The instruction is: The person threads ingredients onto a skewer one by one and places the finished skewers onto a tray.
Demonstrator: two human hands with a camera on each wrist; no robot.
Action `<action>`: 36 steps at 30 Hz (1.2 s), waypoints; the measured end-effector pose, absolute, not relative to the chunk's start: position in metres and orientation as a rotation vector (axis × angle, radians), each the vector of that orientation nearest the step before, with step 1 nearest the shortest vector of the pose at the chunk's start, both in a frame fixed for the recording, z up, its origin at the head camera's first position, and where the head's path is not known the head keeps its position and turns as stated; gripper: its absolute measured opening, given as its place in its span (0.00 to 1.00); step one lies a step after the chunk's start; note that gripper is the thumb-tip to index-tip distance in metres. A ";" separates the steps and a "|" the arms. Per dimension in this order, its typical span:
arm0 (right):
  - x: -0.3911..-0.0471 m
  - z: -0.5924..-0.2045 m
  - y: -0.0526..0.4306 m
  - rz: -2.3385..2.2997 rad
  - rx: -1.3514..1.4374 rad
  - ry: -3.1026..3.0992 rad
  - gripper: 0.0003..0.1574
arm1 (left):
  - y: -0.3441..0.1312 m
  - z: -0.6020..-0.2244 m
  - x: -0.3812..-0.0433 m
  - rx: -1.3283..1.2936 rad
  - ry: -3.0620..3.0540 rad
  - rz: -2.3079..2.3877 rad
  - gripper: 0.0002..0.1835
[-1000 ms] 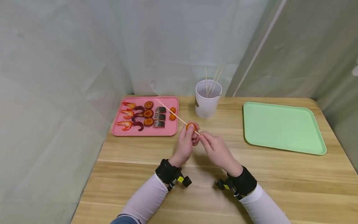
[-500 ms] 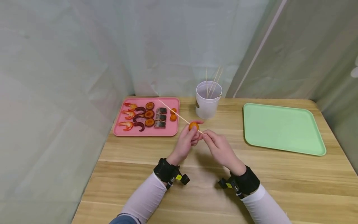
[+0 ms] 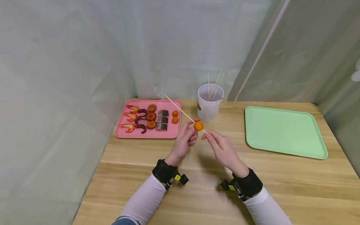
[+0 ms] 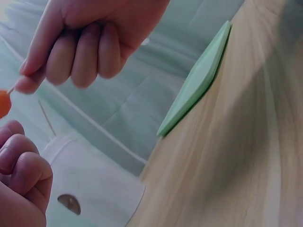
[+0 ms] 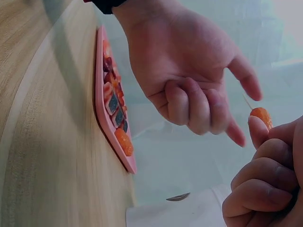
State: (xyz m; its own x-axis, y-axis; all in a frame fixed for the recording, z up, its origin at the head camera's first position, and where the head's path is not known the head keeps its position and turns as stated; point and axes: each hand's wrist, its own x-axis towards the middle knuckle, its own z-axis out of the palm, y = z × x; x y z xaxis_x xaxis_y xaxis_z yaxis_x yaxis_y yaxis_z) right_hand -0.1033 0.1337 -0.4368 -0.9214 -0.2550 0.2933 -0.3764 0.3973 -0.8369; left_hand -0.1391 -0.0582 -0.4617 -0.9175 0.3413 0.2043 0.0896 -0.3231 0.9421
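In the head view, my right hand [image 3: 222,150] pinches the lower end of a thin wooden skewer [image 3: 180,108] between thumb and forefinger. An orange food ball [image 3: 198,126] is threaded low on it, just above those fingertips. Beside the ball is my left hand [image 3: 184,140]; the right wrist view shows its thumb and forefinger [image 5: 246,80] spread apart, the other fingers folded toward the palm and nothing gripped. The skewer's free tip points up and left toward a pink tray [image 3: 119,132].
Shrimp pieces [image 3: 127,127], dark curled pieces [image 3: 140,127], mushroom-like rounds [image 3: 151,124], grey-skinned chunks [image 3: 161,126] and two orange balls [image 3: 175,120] lie on the pink tray. A white cup [image 3: 208,109] holds several skewers [image 3: 216,83]. At right lies a green tray [image 3: 284,131].
My left hand has let go of the orange ball and drawn slightly left. My right hand has moved a little right with the skewer and ball.
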 end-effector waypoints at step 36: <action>-0.106 -0.436 0.146 1.630 0.515 -2.462 0.15 | -0.119 -0.495 -0.216 -0.139 3.177 1.032 0.20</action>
State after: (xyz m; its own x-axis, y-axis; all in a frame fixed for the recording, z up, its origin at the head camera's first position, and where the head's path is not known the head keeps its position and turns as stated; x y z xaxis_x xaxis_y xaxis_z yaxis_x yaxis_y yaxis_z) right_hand -0.1057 0.1461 -0.4360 -0.9308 -0.2027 0.3042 -0.3592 0.3528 -0.8640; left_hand -0.2159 -0.1187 -0.4952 -0.9763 -0.1399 0.1648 -0.0163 0.8080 0.5890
